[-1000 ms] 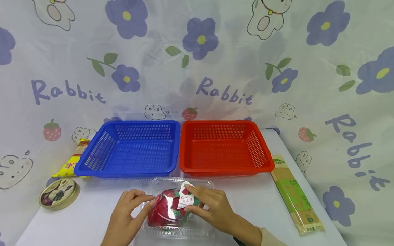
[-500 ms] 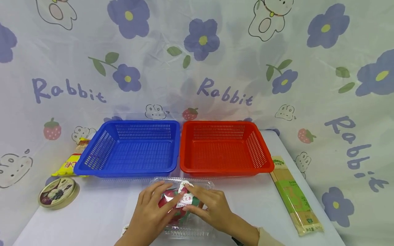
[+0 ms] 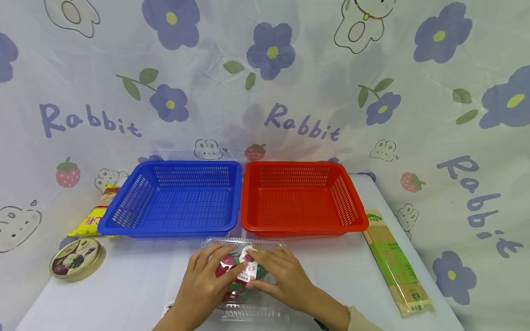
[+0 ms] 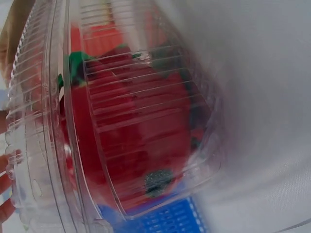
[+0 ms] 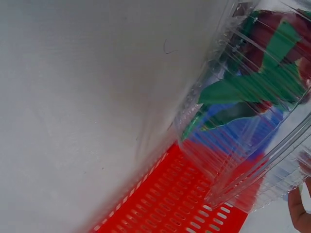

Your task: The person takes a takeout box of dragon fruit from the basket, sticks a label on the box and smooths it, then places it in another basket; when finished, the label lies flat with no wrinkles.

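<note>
Pressing the label (image 3: 248,274) onto the clamshell box (image 3: 248,314) (dragon fruit (image 4: 141,121) inside) seems the current step, left hand (image 3: 207,279) and right hand (image 3: 285,277) unclenched atop it, the next move likely needing smoothed edges.

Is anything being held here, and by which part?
It can't be told whether anything is gripped; the left hand and right hand touch the white label near its edges.

Screened-off tabletop, kind of room unclear: rabbit-print curtain (image 3: 232,110) along far side, white table (image 3: 331,280), plastic baskets, blue basket (image 3: 174,231) left, red basket (image 3: 304,228) right.
</note>
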A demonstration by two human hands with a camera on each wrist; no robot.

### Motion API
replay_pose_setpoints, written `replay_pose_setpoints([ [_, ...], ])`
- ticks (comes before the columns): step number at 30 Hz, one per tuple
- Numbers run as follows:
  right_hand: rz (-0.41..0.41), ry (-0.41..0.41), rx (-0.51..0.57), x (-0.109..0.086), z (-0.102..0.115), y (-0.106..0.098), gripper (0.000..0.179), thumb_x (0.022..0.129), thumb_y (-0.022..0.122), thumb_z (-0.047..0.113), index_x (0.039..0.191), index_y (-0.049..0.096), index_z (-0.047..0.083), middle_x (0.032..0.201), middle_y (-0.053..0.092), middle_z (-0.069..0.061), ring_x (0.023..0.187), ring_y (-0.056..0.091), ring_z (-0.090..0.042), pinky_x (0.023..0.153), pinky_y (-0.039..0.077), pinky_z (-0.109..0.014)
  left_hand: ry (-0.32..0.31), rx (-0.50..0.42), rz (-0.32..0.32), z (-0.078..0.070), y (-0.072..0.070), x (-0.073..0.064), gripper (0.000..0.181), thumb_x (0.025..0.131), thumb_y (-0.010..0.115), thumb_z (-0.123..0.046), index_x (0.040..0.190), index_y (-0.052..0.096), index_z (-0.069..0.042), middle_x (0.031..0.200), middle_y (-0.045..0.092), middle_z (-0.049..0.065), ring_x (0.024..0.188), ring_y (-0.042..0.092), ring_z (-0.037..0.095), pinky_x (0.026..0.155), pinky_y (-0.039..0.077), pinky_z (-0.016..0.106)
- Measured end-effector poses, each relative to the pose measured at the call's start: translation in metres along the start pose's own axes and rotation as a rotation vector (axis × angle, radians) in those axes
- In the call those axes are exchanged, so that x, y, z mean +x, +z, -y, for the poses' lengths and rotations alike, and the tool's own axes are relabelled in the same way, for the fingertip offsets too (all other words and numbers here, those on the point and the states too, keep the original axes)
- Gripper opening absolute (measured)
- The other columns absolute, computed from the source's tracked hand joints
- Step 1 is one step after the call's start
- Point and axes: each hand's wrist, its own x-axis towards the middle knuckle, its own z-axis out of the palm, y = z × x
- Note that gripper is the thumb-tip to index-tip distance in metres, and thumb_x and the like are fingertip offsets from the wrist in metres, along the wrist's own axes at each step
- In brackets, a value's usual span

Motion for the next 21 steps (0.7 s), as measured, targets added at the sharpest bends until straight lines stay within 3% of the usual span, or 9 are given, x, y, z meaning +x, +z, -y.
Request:
replay_pose_setpoints([
  [5, 0.085, 0.014, -0.035, -0.0007, -0.0022, 0.0028, 0.072, 0.084, 0.072, 0.054, 0.141, 0.056, 0.013, 0.141, 0.059, 0.0, 0.13, 0.054, -0.024, 0.102, 0.043, -0.047, 0.004, -0.001, 0.053, 0.0034, 0.0012, -0.0027, 0.049, 0.109, 0.03, -0.038, 0.108, 0.077, -0.026, 0.123, 0.064, 0.015, 0.116, 0.055, 0.039, 0.094, 0.036, 0.049],
  [11, 0.136, 0.006, -0.083, -0.0046, -0.0031, 0.0078, 0.075, 0.086, 0.069, 0.057, 0.144, 0.052, 0.013, 0.146, 0.054, -0.002, 0.139, 0.046, -0.027, 0.103, 0.039, -0.057, -0.016, 0.03, 0.128, 0.005, 0.0017, -0.0054, 0.054, 0.108, 0.026, -0.039, 0.105, 0.079, -0.026, 0.123, 0.063, 0.014, 0.117, 0.054, 0.038, 0.094, 0.037, 0.05],
  [21, 0.308, 0.078, -0.12, -0.0086, 0.0001, 0.0082, 0.073, 0.095, 0.048, 0.064, 0.152, 0.042, 0.018, 0.155, 0.043, -0.002, 0.148, 0.033, -0.021, 0.112, 0.027, -0.059, -0.033, 0.033, 0.14, 0.0071, 0.0073, -0.0075, 0.058, 0.108, 0.025, -0.036, 0.096, 0.081, -0.025, 0.118, 0.065, 0.013, 0.115, 0.055, 0.036, 0.094, 0.037, 0.05],
])
